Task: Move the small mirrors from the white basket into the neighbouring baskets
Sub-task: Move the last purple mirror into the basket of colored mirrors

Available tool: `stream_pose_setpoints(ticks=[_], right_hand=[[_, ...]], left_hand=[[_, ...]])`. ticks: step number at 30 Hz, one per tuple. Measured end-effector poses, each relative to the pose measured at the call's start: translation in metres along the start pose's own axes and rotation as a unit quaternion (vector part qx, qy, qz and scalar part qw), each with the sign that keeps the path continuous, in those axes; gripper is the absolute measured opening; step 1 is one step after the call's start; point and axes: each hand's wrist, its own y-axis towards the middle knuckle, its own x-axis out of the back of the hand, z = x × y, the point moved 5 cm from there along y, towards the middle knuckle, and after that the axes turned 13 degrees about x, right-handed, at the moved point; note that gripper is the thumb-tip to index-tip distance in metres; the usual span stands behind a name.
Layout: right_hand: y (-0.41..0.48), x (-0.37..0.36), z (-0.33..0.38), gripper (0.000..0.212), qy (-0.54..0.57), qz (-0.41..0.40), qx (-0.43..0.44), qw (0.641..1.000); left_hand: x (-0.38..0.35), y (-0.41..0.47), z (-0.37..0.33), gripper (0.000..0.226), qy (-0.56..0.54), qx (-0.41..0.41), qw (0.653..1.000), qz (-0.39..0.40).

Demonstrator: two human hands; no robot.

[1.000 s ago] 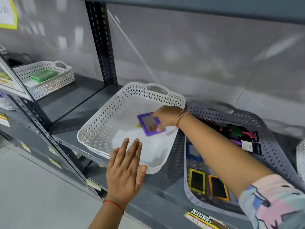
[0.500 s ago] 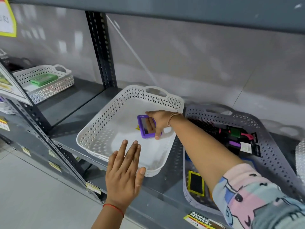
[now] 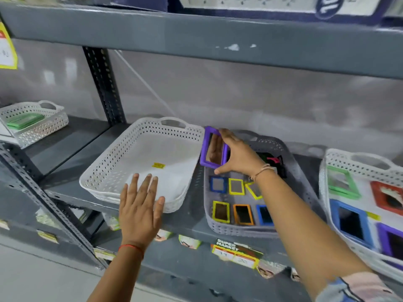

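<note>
The white basket sits on the grey shelf with only a yellow sticker on its floor. My right hand grips a purple-framed small mirror, held upright over the gap between the white basket and the grey basket to its right. Several small framed mirrors in blue, yellow and orange lie in the grey basket. My left hand is flat and open at the white basket's front rim, holding nothing.
A third white basket at the far right holds larger green, red, blue and purple mirrors. Another white basket with a green item stands at the far left. An upper shelf hangs overhead. A perforated upright post divides the bays.
My right hand lifted the purple mirror out of the white basket and carried it right, above the grey basket's near-left corner. My left hand stayed at the front rim.
</note>
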Motion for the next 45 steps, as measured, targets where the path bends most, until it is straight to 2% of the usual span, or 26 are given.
stream_pose_setpoints(ticks=[4,7,12,16,19,27,33,35,39,45], right_hand=[[-0.053,0.026,-0.022,0.118,-0.004,-0.028,-0.053,0.998],[-0.088,0.042,-0.033,0.122,-0.015,-0.046,-0.084,0.995],[-0.132,0.065,-0.046,0.12,-0.026,-0.083,-0.109,0.99],[-0.162,0.083,-0.051,0.118,-0.041,-0.102,-0.126,0.986],[-0.182,0.093,-0.054,0.118,-0.029,-0.105,-0.146,0.983],[-0.246,0.117,-0.077,0.116,0.004,-0.063,-0.239,0.969],[-0.319,0.136,-0.115,0.117,0.054,0.004,-0.397,0.916],[-0.336,0.138,-0.125,0.112,0.031,0.046,-0.431,0.901],[-0.354,0.132,-0.132,0.086,0.003,0.124,-0.48,0.868],[-0.354,0.127,-0.14,0.06,-0.015,0.127,-0.49,0.862]], left_hand=[[0.0,-0.006,-0.013,0.07,-0.031,0.029,0.999,-0.008],[-0.007,-0.018,-0.044,0.07,-0.084,0.006,0.996,0.016],[-0.016,-0.053,-0.133,0.063,-0.141,-0.139,0.977,0.075],[-0.025,-0.078,-0.19,0.067,-0.124,-0.222,0.96,0.114],[-0.034,-0.087,-0.202,0.069,-0.103,-0.221,0.96,0.136],[-0.035,-0.087,-0.199,0.065,-0.109,-0.208,0.965,0.117],[-0.035,-0.088,-0.2,0.068,-0.113,-0.205,0.968,0.092],[-0.035,-0.088,-0.2,0.069,-0.114,-0.204,0.969,0.085],[-0.036,-0.088,-0.199,0.072,-0.115,-0.202,0.969,0.079],[-0.038,-0.088,-0.199,0.072,-0.109,-0.204,0.97,0.074]])
